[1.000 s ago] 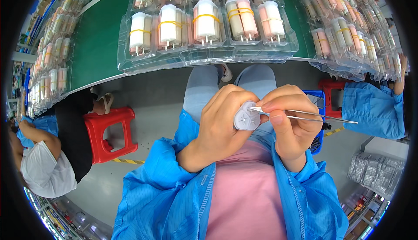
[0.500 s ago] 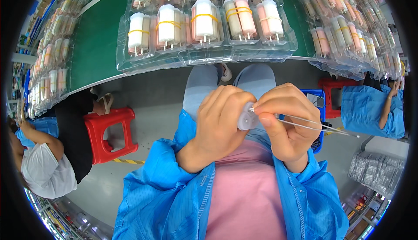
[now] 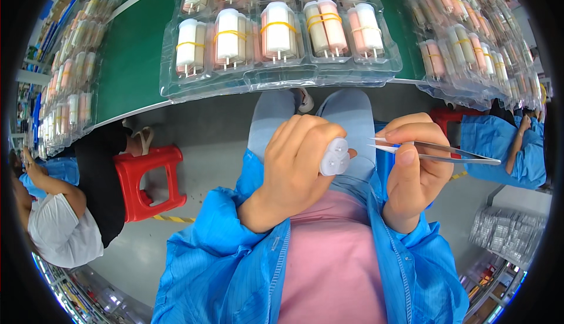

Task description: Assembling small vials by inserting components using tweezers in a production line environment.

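My left hand (image 3: 296, 162) is closed round a piece with a pale translucent, three-lobed end (image 3: 335, 158). The rest of that piece is hidden inside my fist. Its end faces right, showing small round marks. To the right, my right hand (image 3: 418, 168) pinches a pair of metal tweezers (image 3: 455, 152) between thumb and fingers. The tweezer tips point left and stand slightly apart, a short gap away from the three-lobed end. I cannot make out anything between them. Both hands are above my lap, in front of the table.
A clear plastic tray (image 3: 258, 80) holds several banded bundles of white, pink and beige tubes (image 3: 278, 30) on the green table (image 3: 132, 65). More filled trays stack at left and right. A red stool (image 3: 150, 177) stands left; people sit on both sides. A blue bin (image 3: 385, 168) is behind my right hand.
My right hand has drawn the tweezers back to the right, away from the three-lobed end that their tips were at. My left hand has stayed in place.
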A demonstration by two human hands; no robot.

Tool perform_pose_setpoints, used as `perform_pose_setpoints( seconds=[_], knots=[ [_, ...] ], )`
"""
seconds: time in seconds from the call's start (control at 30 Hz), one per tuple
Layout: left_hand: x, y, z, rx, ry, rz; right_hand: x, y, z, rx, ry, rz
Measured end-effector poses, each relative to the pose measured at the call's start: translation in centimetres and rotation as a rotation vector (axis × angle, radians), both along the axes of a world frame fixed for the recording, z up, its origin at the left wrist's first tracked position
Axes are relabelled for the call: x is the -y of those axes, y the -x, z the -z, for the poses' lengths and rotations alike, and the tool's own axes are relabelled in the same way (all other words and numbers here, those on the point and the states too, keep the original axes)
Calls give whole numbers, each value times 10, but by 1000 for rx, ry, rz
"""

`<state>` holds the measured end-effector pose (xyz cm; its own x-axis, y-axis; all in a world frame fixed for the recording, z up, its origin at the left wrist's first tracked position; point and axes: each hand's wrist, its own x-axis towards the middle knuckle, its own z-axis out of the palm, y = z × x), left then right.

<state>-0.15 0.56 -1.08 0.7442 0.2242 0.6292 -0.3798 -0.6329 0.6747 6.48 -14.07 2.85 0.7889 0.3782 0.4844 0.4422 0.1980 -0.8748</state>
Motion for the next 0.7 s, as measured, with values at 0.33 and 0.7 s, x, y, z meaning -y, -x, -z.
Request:
perform_pose_setpoints(
  seconds=[0.33, 0.7],
  knots=[
    [0, 3, -1, -63, 132, 41, -4, 5, 5, -89, 9, -59],
    [0, 10, -10, -415, 869, 388, -4, 7, 7, -139, -26, -64]
  ],
)
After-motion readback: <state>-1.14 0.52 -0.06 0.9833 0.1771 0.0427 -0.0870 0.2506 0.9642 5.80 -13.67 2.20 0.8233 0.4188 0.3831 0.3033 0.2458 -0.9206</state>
